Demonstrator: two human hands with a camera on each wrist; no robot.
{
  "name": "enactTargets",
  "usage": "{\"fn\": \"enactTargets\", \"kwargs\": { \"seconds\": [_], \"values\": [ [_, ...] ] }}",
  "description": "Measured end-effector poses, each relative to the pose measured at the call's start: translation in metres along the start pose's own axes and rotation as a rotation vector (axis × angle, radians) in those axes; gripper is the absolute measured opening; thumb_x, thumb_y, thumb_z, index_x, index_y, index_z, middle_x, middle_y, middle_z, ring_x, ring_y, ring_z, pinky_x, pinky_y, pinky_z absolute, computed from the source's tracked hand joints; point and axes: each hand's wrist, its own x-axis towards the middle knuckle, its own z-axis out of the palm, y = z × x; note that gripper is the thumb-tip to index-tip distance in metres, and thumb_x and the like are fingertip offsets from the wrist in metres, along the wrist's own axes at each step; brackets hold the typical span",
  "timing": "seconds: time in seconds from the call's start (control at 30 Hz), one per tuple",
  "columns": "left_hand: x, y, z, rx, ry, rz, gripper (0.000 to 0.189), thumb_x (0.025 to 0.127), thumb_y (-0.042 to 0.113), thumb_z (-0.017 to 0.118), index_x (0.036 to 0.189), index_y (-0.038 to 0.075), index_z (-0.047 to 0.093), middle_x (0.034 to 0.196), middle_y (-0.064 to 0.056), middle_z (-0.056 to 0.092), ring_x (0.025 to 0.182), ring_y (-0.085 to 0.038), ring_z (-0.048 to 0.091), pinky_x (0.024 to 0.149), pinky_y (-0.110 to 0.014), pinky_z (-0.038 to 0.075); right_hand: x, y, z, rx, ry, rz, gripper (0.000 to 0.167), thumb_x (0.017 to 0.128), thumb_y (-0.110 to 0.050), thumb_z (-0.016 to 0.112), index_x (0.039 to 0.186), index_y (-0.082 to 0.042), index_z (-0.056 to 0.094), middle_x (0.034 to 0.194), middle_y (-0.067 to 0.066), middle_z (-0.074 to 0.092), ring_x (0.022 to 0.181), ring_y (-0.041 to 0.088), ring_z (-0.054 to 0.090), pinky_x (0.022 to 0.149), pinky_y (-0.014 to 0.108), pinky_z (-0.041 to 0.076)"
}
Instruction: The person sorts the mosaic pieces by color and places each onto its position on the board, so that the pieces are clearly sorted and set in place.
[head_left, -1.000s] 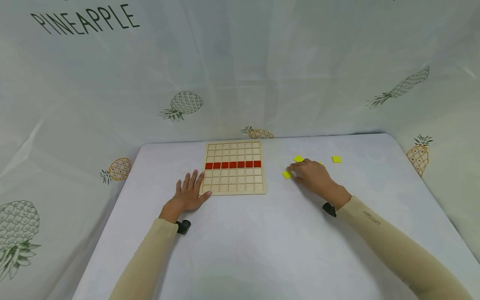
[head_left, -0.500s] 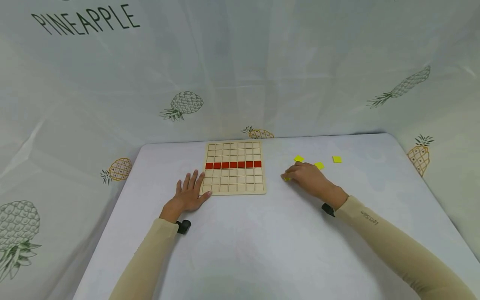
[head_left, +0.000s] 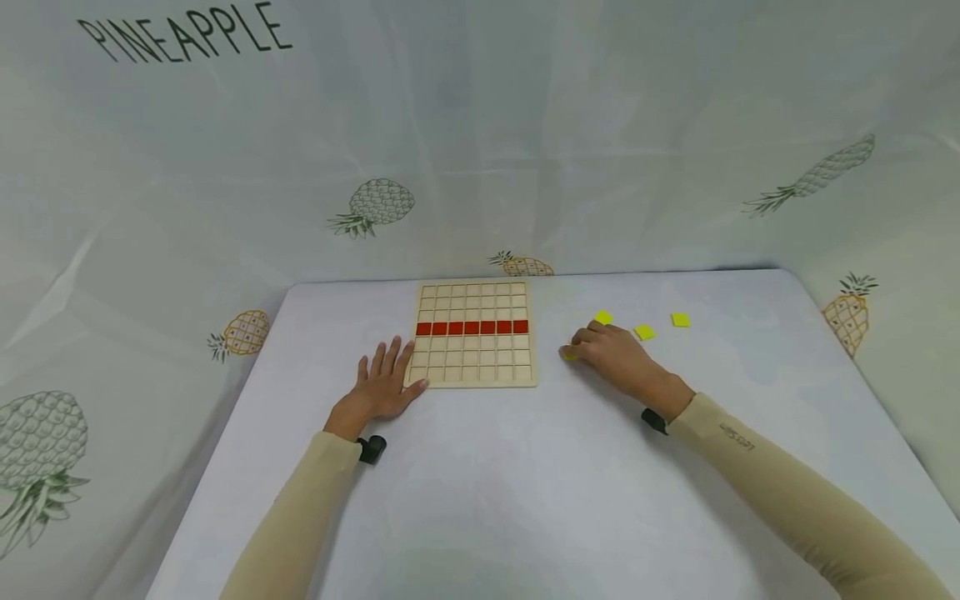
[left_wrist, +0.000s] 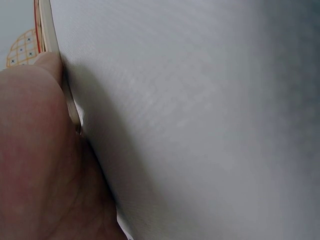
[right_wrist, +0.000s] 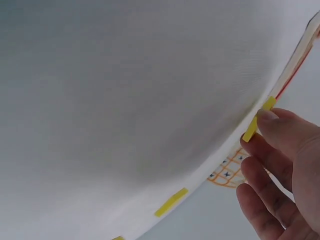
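A square wooden grid board (head_left: 472, 375) lies on the table, with a row of red tiles (head_left: 472, 327) across its middle. My left hand (head_left: 381, 390) rests with fingers spread at the board's left edge, its thumb by the near left corner; the left wrist view shows the palm side close to the board's edge. To the right of the board, my right hand (head_left: 615, 358) pinches a yellow square tile (right_wrist: 259, 119) between thumb and index finger, plainest in the right wrist view. In the head view the fingers mostly hide that tile.
Loose yellow tiles lie beyond and right of the right hand: one near the knuckles (head_left: 603, 317), a second tile (head_left: 644, 332), and a third tile (head_left: 680, 320) farther right. A pineapple-print cloth (head_left: 465, 150) hangs behind the white table (head_left: 480, 492).
My right hand has closed its fingertips on the nearest yellow tile and shifted slightly left. The left hand stays by the board. The head view has shifted a little.
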Motion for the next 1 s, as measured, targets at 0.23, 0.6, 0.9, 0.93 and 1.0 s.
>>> {"fn": "enactTargets", "kwargs": {
  "seconds": [0.23,0.6,0.9,0.93,1.0],
  "values": [
    [0.004,0.0,0.0,0.008,0.003,0.003,0.087,0.111,0.054,0.04,0.17,0.008,-0.003,0.175,-0.022,-0.016,0.161,-0.046,-0.016,0.124,-0.069,-0.011,0.016,-0.013,-0.005,-0.009,0.021,0.005,0.038,0.085,0.004,0.085,0.119,-0.015,0.083,0.109,0.009,0.078,0.103,0.029,0.069,0.088,0.04,0.061],
    [0.002,-0.008,0.004,0.017,0.009,0.002,0.088,0.11,0.052,0.043,0.17,0.006,-0.002,0.175,-0.024,-0.015,0.16,-0.048,-0.014,0.123,-0.07,-0.01,0.046,-0.04,-0.003,-0.011,0.074,-0.055,0.035,0.086,0.0,0.086,0.116,-0.017,0.083,0.107,0.007,0.077,0.103,0.027,0.069,0.092,0.039,0.059],
    [0.001,-0.005,0.003,0.018,0.006,0.01,0.087,0.111,0.053,0.041,0.17,0.006,-0.003,0.175,-0.023,-0.016,0.16,-0.047,-0.015,0.123,-0.07,-0.011,0.069,-0.059,0.0,-0.017,0.091,-0.081,0.035,0.087,-0.001,0.085,0.116,-0.02,0.083,0.108,0.004,0.076,0.104,0.024,0.069,0.091,0.038,0.059],
    [0.001,-0.004,0.003,0.017,0.005,0.011,0.087,0.111,0.053,0.041,0.17,0.006,-0.003,0.175,-0.023,-0.016,0.16,-0.047,-0.015,0.123,-0.07,-0.011,0.071,-0.061,0.0,-0.011,0.089,-0.079,0.034,0.088,-0.001,0.085,0.116,-0.02,0.083,0.108,0.004,0.076,0.104,0.024,0.069,0.091,0.038,0.059],
    [0.001,-0.003,0.002,0.012,0.003,0.012,0.087,0.111,0.053,0.041,0.17,0.006,-0.004,0.175,-0.023,-0.016,0.16,-0.047,-0.016,0.123,-0.07,-0.011,0.077,-0.065,0.001,-0.001,0.082,-0.078,0.033,0.089,-0.002,0.084,0.117,-0.02,0.083,0.109,0.004,0.076,0.106,0.024,0.069,0.092,0.038,0.059]
  ]
}}
